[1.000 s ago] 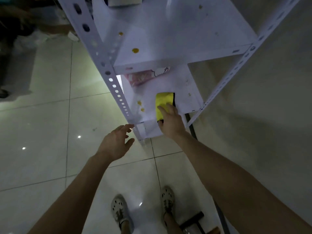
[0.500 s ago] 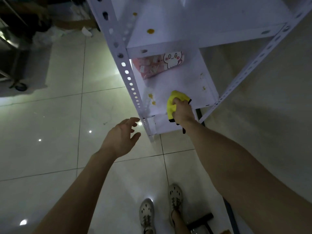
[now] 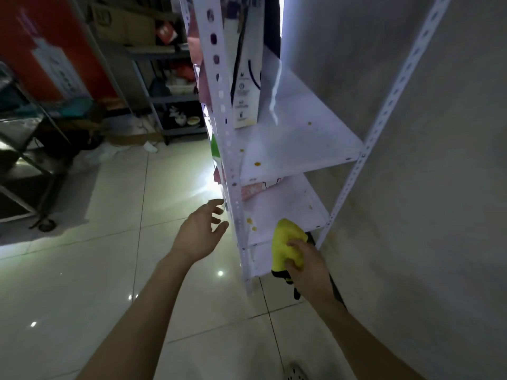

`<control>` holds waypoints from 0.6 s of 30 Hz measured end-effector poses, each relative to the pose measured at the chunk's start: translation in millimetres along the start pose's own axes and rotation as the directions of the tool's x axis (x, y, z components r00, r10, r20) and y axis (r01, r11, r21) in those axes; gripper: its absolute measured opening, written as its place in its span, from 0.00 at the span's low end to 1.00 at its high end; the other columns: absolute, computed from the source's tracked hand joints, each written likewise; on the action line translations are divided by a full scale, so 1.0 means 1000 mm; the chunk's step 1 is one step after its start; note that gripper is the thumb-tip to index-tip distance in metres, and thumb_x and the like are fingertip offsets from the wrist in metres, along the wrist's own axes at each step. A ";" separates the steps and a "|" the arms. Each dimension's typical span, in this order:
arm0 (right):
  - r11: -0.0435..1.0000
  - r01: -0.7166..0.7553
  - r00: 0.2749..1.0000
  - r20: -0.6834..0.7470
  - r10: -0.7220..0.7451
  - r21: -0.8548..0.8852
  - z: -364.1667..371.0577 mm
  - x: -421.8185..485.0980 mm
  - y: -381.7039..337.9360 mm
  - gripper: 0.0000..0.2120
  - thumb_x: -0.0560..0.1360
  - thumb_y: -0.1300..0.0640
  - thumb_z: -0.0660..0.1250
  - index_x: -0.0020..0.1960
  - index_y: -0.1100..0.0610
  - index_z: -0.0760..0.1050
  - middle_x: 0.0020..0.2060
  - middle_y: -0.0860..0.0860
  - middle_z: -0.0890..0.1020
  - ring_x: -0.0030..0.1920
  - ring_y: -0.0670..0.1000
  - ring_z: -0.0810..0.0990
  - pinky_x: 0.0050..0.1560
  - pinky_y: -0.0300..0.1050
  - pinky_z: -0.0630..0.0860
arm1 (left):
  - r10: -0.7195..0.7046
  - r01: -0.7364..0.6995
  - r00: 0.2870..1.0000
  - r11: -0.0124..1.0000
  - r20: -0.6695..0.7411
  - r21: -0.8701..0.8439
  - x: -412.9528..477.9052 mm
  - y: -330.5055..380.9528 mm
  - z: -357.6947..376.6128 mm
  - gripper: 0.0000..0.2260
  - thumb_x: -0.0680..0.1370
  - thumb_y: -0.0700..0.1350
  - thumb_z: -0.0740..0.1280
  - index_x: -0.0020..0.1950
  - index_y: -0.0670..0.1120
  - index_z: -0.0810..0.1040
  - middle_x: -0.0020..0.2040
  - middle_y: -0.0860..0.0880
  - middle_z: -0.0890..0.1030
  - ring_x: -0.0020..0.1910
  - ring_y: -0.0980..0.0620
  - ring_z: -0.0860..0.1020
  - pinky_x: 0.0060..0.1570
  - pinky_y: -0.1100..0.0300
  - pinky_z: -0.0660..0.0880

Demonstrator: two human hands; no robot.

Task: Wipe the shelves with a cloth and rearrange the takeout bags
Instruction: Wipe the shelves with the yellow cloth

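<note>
A white metal shelf rack (image 3: 299, 149) stands against the wall, its boards dotted with yellow stains (image 3: 257, 164). My right hand (image 3: 308, 266) grips a yellow cloth (image 3: 288, 242) at the front edge of the lower shelf (image 3: 285, 209). My left hand (image 3: 200, 231) hovers open just left of the rack's front post, holding nothing. A white takeout bag (image 3: 245, 78) stands upright on the upper shelf. A pink bag (image 3: 253, 189) with a cartoon print lies at the back of the lower shelf, mostly hidden by the board above.
Glossy floor tiles (image 3: 109, 270) spread to the left. A steel trolley (image 3: 24, 171) stands at far left and a cluttered grey rack (image 3: 164, 91) behind. The wall (image 3: 439, 187) runs close along the right. One of my shoes (image 3: 295, 374) shows at the bottom.
My view has tilted up, showing the upper shelf and its white bag. My right hand has drawn the cloth back to the lower shelf's front edge. My left hand rose slightly toward the post.
</note>
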State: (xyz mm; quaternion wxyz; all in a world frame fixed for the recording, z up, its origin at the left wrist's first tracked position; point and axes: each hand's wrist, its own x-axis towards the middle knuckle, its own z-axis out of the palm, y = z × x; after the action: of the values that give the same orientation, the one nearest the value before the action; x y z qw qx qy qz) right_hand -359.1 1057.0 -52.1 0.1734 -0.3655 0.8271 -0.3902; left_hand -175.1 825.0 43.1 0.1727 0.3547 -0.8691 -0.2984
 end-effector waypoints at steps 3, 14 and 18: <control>0.995 0.098 0.991 -0.091 -0.099 -0.016 -0.036 0.013 -0.043 0.19 0.79 0.59 0.71 0.69 0.48 0.77 0.61 0.49 0.78 0.47 0.50 0.78 0.40 0.31 0.68 | 0.045 -0.045 0.997 0.999 -0.064 -0.002 0.014 0.020 -0.023 0.23 0.83 0.48 0.72 0.77 0.53 0.72 0.61 0.56 0.81 0.51 0.57 0.84 0.55 0.47 0.83; 0.835 0.451 0.885 0.033 -0.465 -0.314 -0.129 0.173 -0.148 0.22 0.78 0.65 0.68 0.71 0.56 0.77 0.63 0.60 0.75 0.64 0.62 0.74 0.59 0.54 0.76 | 0.155 -0.223 0.890 0.968 -0.429 -0.114 0.082 0.096 -0.075 0.22 0.88 0.60 0.58 0.80 0.53 0.69 0.72 0.52 0.76 0.64 0.56 0.79 0.62 0.50 0.80; 0.822 0.397 0.910 0.289 -0.296 -0.408 -0.117 0.214 -0.126 0.19 0.86 0.56 0.62 0.76 0.52 0.74 0.67 0.60 0.72 0.68 0.64 0.72 0.66 0.56 0.74 | 0.118 -0.222 0.823 0.967 -0.555 -0.124 0.102 0.115 -0.079 0.28 0.87 0.64 0.59 0.84 0.52 0.63 0.73 0.53 0.74 0.66 0.59 0.77 0.61 0.62 0.76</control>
State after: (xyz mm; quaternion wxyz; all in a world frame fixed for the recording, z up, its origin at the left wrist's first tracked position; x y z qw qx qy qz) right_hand -510.7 904.9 119.3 0.0954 -0.5803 0.7912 -0.1677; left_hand -264.2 785.6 186.2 0.4696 0.3280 -0.7814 -0.2474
